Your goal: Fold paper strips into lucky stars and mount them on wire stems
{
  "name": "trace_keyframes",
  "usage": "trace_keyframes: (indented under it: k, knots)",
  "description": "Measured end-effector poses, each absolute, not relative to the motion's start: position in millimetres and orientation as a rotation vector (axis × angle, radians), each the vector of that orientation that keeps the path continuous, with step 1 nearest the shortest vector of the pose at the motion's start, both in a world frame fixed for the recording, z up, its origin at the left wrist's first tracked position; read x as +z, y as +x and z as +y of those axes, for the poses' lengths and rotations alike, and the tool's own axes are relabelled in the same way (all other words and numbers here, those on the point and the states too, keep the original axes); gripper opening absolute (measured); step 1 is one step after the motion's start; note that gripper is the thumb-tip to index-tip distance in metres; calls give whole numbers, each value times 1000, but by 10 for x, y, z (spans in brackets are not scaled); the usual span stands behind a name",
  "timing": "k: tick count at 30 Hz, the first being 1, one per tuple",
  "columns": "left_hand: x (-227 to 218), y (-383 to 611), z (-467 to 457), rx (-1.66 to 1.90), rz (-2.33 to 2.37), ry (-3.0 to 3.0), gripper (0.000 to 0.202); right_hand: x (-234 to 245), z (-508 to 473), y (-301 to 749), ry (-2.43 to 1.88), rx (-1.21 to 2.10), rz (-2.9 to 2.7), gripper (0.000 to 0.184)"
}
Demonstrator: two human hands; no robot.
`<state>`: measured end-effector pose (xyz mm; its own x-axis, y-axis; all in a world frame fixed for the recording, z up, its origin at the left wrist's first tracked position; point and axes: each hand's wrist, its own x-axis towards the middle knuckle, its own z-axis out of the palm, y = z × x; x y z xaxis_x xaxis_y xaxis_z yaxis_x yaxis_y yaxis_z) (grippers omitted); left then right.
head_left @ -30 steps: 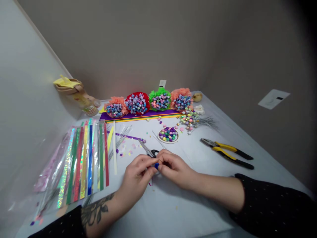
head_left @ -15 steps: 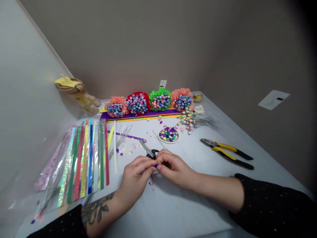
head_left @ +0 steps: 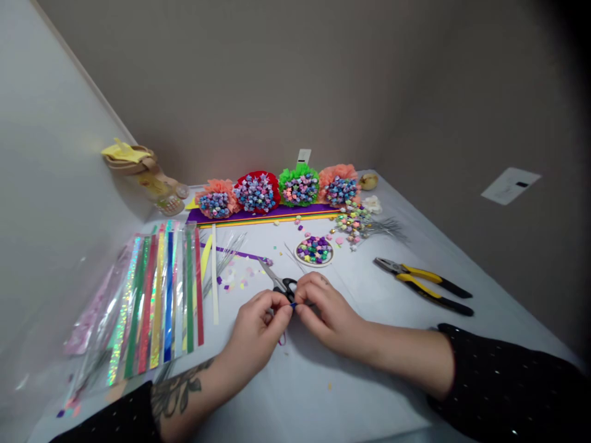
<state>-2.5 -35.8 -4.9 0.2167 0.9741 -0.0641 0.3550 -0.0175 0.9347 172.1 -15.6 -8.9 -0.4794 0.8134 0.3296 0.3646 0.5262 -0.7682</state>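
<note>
My left hand (head_left: 255,329) and my right hand (head_left: 324,314) meet at the middle of the table, their fingertips pinching a small blue paper piece (head_left: 292,306). The fingers hide most of it, so its exact shape is hidden. Just behind my fingers lie black-handled scissors (head_left: 279,283), their handle almost touching my right hand. A thin purple paper strip (head_left: 282,338) hangs below my left hand. Cannot tell whether it joins the blue piece.
Foil paper strips in a clear sleeve (head_left: 159,295) lie to the left. Ahead are a round dish of paper stars (head_left: 314,251), a row of paper-star bunches in tissue pom-poms (head_left: 277,194), and wire stems (head_left: 388,227). Yellow-handled pliers (head_left: 418,284) lie to the right.
My hands have parted slightly, and my right hand has lifted and shifted its fingers. Less of the blue piece shows than a second ago, and it stays pinched between my fingertips.
</note>
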Motion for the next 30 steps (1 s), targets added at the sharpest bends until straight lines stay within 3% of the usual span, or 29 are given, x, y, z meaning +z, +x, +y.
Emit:
trace_keyframes:
  k: [10, 30]
  knots:
    - [1, -6, -326, 846, 1269, 1462, 12, -83, -171, 1742, -1086, 645, -1927, 9]
    - [-56, 14, -361, 842, 1229, 1325, 23, -81, -209, 1715, -978, 906, -1799, 7]
